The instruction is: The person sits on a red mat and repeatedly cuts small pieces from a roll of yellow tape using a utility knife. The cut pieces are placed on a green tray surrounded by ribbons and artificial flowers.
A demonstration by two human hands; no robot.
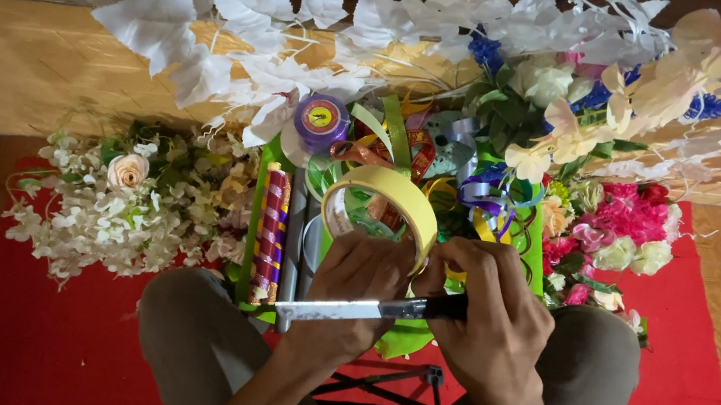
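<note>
The left hand [352,286] grips a roll of yellow tape [382,209] over the lap, fingers closed on its rim; the right hand [491,319] is clenched round a knife [367,309] — its blade lies across the left knuckles, so a slip could cut them
</note>
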